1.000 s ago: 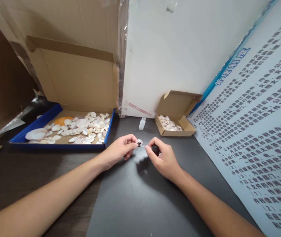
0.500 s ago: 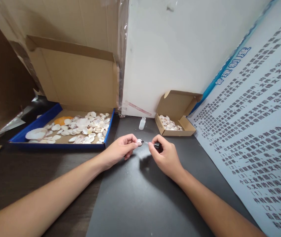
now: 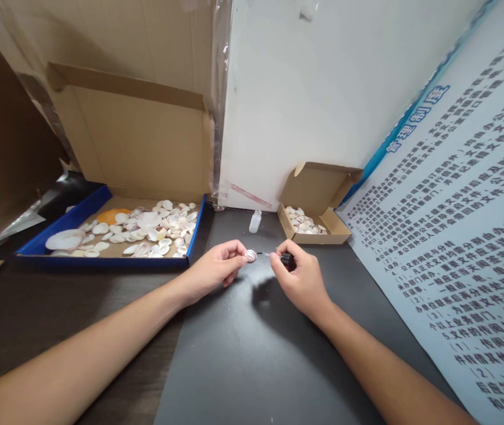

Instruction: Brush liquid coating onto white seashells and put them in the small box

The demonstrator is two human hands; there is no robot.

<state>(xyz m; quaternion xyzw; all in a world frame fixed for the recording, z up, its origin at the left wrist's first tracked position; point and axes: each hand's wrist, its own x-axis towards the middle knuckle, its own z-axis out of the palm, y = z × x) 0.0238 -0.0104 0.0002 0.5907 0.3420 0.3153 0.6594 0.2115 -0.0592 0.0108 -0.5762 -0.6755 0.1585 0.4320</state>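
Observation:
Between the thumb and fingers of my left hand (image 3: 223, 264) is a small striped seashell (image 3: 250, 256), its outer end showing. My right hand (image 3: 298, 271) grips a small brush by its black cap (image 3: 286, 260); the thin stem points left. The dark brush tip (image 3: 259, 254) is close to the shell's right edge; whether they touch I cannot tell. Behind my hands, a small uncapped bottle (image 3: 255, 222) of whitish, translucent look stands upright on the dark grey mat (image 3: 225, 354).
At the left, an open cardboard box with a blue rim (image 3: 101, 261) holds many white shells (image 3: 148, 221) and an orange piece (image 3: 112, 216). A smaller open box (image 3: 316, 238) of shells stands at the back right. A printed poster (image 3: 464, 236) and a white panel (image 3: 314, 88) border the workspace.
My right hand has shifted slightly to the right, drawing the brush tip back from over the shell to beside its edge. My left hand stays in place with the shell.

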